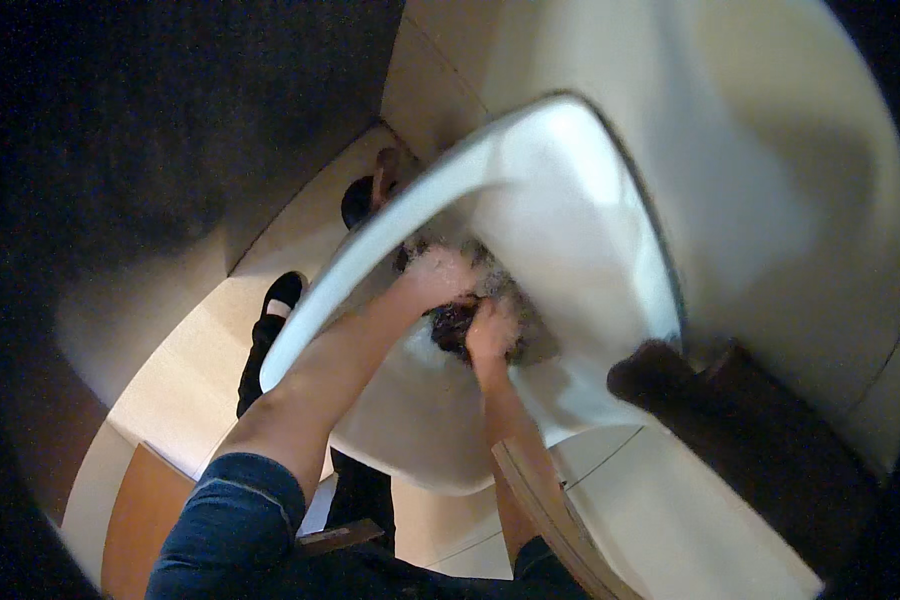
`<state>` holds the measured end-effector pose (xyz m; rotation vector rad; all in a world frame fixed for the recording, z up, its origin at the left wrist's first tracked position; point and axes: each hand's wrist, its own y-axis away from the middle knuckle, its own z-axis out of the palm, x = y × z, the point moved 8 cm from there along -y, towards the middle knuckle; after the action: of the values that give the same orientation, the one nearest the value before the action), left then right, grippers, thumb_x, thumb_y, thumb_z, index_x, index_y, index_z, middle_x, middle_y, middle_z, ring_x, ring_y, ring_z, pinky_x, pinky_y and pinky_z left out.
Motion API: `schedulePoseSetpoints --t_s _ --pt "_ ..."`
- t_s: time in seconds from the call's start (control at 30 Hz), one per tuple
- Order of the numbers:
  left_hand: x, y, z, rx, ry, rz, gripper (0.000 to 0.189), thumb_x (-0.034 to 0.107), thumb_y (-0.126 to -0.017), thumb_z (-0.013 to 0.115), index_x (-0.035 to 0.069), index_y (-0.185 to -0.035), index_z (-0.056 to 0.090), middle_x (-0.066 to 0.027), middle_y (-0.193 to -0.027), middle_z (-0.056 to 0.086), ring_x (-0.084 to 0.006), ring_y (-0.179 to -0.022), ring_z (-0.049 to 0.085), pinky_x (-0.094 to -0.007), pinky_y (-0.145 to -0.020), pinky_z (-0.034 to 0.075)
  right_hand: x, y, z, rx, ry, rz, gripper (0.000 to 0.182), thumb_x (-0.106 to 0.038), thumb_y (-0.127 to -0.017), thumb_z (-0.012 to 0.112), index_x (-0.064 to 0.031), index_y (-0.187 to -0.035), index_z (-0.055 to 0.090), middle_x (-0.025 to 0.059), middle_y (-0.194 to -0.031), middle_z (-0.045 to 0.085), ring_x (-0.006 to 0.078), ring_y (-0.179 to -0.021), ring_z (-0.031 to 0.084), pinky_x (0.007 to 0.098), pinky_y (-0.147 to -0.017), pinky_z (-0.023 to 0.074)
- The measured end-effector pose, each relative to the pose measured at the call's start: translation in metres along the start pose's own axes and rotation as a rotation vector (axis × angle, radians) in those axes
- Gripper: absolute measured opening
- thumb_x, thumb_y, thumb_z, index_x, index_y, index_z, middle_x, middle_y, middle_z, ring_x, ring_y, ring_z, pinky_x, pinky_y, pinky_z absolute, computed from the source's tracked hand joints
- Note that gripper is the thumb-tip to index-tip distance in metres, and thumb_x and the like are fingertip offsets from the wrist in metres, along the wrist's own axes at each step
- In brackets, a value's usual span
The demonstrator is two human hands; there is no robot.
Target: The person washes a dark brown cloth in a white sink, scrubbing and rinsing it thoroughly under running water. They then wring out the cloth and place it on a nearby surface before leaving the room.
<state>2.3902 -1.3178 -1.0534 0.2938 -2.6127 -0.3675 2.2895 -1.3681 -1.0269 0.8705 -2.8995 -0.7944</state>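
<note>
A white washbasin [412, 202] stands before me, tilted in the view. Inside it, my left hand [442, 274] is partly covered by splashing, foamy water and presses on a dark, wet cloth-like bundle [451, 326]. My right hand [493, 330] grips the bundle's near right side, its fingers curled and close to my left hand. Blur and water hide the fingertips and the bundle's exact kind. More dark material shows around both hands.
Dark brown cloth [765, 427] lies over a pale ledge at the right. A black shoe [285, 291] rests on the floor beyond the basin's left rim. A curved, pale strip [544, 502] passes over my right forearm. Pale wall panels stand behind.
</note>
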Motion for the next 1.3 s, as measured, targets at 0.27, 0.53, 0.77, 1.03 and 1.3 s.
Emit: schedulePoseSetpoints --t_s 0.27,0.53,0.77,1.03,1.3 --pt "-0.001 0.074 0.039 -0.311 0.338 -0.260 0.080 0.047 -0.080 0.060 0.027 -0.144 0.016 -0.0187 -0.115 0.056 -0.0338 -0.104 0.056 -0.0451 -0.074 0.051 0.058 0.050 0.050 0.004 -0.881 0.210 0.040 -0.031 -0.096 0.039 0.0043 -0.109 0.053 0.0227 -0.114 0.053 0.0319 -0.102 0.049 0.0404 -0.092 0.0359" --pt "0.018 0.087 0.061 -0.289 -0.333 -0.082 0.074 0.053 -0.077 0.061 0.027 -0.137 0.028 -0.0145 -0.138 0.028 -0.0347 -0.129 0.028 -0.0484 -0.080 0.051 -0.023 0.089 0.066 0.004 0.150 -0.317 0.029 -0.025 -0.077 0.061 -0.0015 -0.094 0.062 0.0293 -0.124 0.041 0.0456 -0.107 0.044 0.0450 -0.092 0.0401" --pt "0.035 0.022 -0.007 -0.052 0.173 -0.038 0.059 0.037 -0.064 0.074 0.018 -0.116 0.054 -0.0137 -0.095 0.060 -0.0313 -0.089 0.061 -0.0407 -0.069 0.054 0.017 0.031 0.007 0.109 0.009 -0.152 0.032 -0.025 -0.078 0.057 0.0005 -0.097 0.061 0.0301 -0.105 0.051 0.0438 -0.097 0.053 0.0516 -0.076 0.0471" --pt "0.020 0.039 -0.034 0.229 0.307 -0.359 0.051 0.047 -0.076 0.064 0.010 -0.112 0.058 -0.0174 -0.101 0.060 -0.0338 -0.093 0.059 -0.0432 -0.072 0.051 0.101 0.012 0.039 0.046 -1.225 0.149 0.044 -0.034 -0.094 0.045 -0.0005 -0.121 0.051 0.0179 -0.122 0.053 0.0292 -0.110 0.051 0.0374 -0.095 0.0389" --pt "0.011 0.007 0.046 0.014 0.648 -0.467 0.055 0.033 -0.068 0.066 0.013 -0.118 0.054 -0.0212 -0.123 0.049 -0.0359 -0.116 0.045 -0.0447 -0.087 0.046 0.099 -0.005 0.117 -0.037 -1.132 0.150 0.035 -0.028 -0.087 0.056 -0.0005 -0.110 0.056 0.0087 -0.104 0.057 0.0200 -0.093 0.051 0.0338 -0.085 0.0406"
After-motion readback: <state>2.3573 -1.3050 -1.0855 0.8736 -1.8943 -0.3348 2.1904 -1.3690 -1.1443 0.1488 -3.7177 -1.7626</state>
